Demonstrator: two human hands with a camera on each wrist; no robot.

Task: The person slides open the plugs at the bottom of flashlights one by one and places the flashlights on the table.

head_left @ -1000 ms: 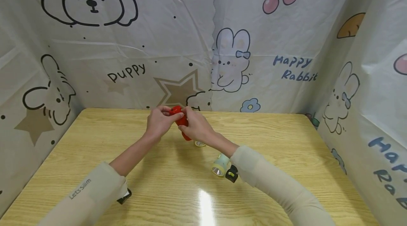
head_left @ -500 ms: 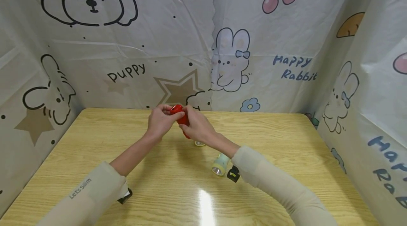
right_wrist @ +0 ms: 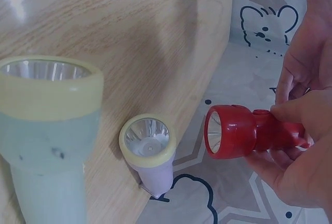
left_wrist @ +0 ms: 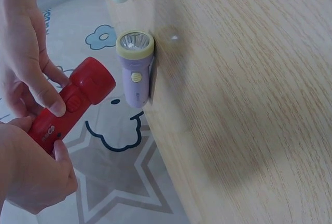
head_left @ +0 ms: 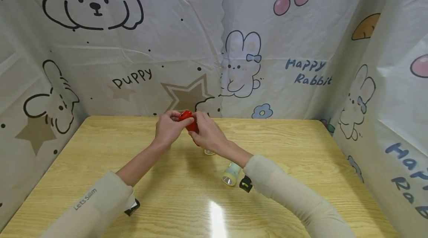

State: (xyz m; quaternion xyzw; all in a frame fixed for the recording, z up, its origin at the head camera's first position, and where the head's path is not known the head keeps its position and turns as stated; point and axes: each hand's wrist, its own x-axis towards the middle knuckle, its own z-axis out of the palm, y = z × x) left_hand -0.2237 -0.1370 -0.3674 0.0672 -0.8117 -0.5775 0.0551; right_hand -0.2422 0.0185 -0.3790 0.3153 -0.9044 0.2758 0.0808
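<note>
Above the far part of the table, both hands hold a red flashlight (head_left: 193, 127). My left hand (head_left: 168, 128) grips its tail end, the thumb lying across it. Around the middle of the body, my right hand (head_left: 210, 133) holds on; in the left wrist view the right thumb (left_wrist: 54, 105) lies right at the switch (left_wrist: 74, 102). The flashlight's head points down toward the table, and its lens (right_wrist: 214, 132) looks unlit in the right wrist view. Just below stands a purple flashlight (left_wrist: 136, 81) with a yellow rim, mostly hidden by the right hand in the head view.
A light green flashlight (head_left: 231, 174) lies near the right forearm, on the wooden table (head_left: 160, 197). Black straps (head_left: 246, 184) show at the wrists' sleeves. A patterned cloth (head_left: 180, 48) stands behind the table's far edge and along its sides.
The red flashlight has turned slightly in the hands, and its lower end shows a little less beside the right hand. Both hands stay almost in place; the head view shifts slightly.
</note>
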